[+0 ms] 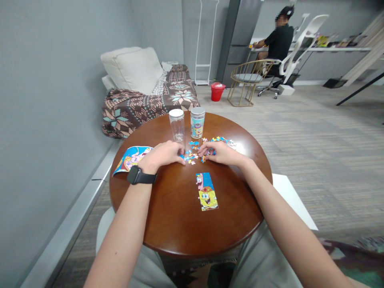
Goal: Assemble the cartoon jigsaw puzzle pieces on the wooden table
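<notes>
Loose jigsaw puzzle pieces (192, 157) lie in a scattered group between my two hands on the round wooden table (177, 200). My left hand (169, 154), below a black watch, rests at the left side of the pieces, thumb and fingers apart. On the other side, my right hand (217, 153) arches over several pieces with its fingers spread; its thumb is close to a small orange piece (203, 159). Nearer to me lies a joined strip of puzzle (206, 192) showing a yellow and a pink cartoon figure. What lies under the right palm is partly hidden.
Behind the pieces stand a clear jar (177, 126) with a white lid and a printed jar (197, 124) with a grey lid. A curled picture sheet (132, 158) lies at the left. Beyond are a sofa (150, 92), a red bin (217, 92) and a seated person (280, 42).
</notes>
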`<state>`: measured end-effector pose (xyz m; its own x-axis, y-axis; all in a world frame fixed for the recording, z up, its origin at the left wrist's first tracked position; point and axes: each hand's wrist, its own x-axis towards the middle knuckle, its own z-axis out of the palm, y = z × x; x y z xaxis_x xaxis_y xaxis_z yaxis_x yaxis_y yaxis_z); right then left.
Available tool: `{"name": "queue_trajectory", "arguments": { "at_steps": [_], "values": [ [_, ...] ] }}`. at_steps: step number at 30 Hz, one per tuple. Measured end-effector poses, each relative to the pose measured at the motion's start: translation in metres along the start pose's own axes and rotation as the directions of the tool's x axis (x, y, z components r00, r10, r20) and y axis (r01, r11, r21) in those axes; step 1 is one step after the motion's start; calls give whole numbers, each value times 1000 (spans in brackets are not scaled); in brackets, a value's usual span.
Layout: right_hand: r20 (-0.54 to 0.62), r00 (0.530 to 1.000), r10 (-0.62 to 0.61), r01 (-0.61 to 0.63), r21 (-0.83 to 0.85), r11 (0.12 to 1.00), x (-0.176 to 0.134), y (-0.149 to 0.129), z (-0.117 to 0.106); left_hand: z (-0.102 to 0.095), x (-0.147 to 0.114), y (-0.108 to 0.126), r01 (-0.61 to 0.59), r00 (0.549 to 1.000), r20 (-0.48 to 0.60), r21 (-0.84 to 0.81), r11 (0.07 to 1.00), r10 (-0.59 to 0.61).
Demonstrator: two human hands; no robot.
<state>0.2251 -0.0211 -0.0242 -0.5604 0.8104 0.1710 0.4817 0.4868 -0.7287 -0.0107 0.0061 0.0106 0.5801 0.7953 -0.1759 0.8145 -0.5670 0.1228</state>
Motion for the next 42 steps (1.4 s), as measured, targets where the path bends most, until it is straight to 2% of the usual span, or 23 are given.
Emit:
{"name": "queue_trajectory", "arguments": {
  "at_steps": [10, 12, 15, 17, 21, 22, 24, 27, 30, 33, 37, 39, 42],
  "values": [
    [13, 1000, 22, -22, 57, 998, 0, 0, -1, 2, 2, 2, -31, 999, -21, 41, 999, 31],
    [-36, 999, -8, 8, 4, 1000, 1, 2, -2, 3, 2, 5, -54, 998, -29, 49, 997, 55],
    [-202, 979, -37, 3, -164, 986, 1, 13, -4, 3, 1, 8, -88, 995, -35, 55, 995, 90],
    [-348, 937, 23, -108, -227, 968, 0, 24, -6, 2, 0, 7, -77, 996, -45, 45, 996, 79],
    [-605, 778, 170, -382, -240, 893, -5, 42, -12, 0, -2, -3, -11, 998, -58, 36, 999, 13],
    [-621, 750, 228, -448, -223, 866, -6, 43, -14, 0, -2, -5, 5, 999, -54, 42, 999, -3],
    [-588, 727, 354, -555, -199, 808, -7, 42, -15, 1, -1, -10, 16, 999, -43, 51, 999, -14],
    [-473, 754, 457, -593, -191, 782, -6, 34, -14, 3, 1, -11, -21, 999, -33, 42, 999, 22],
    [-392, 809, 437, -539, -199, 819, -4, 29, -10, 5, 2, -8, -53, 998, -37, 32, 998, 54],
    [-366, 852, 374, -466, -205, 861, -1, 30, -6, 6, 2, -6, -74, 996, -46, 27, 997, 76],
    [-396, 889, 228, -343, -247, 906, 2, 34, -3, 9, 3, -5, -76, 995, -63, 42, 996, 78],
    [-400, 905, 145, -277, -294, 915, 5, 35, -1, 12, 4, -1, -38, 995, -86, 63, 997, 43],
    [-328, 942, 66, -184, -341, 922, 10, 33, 5, 18, 8, 7, 50, 988, -152, 108, 993, -33]
  ]
}}
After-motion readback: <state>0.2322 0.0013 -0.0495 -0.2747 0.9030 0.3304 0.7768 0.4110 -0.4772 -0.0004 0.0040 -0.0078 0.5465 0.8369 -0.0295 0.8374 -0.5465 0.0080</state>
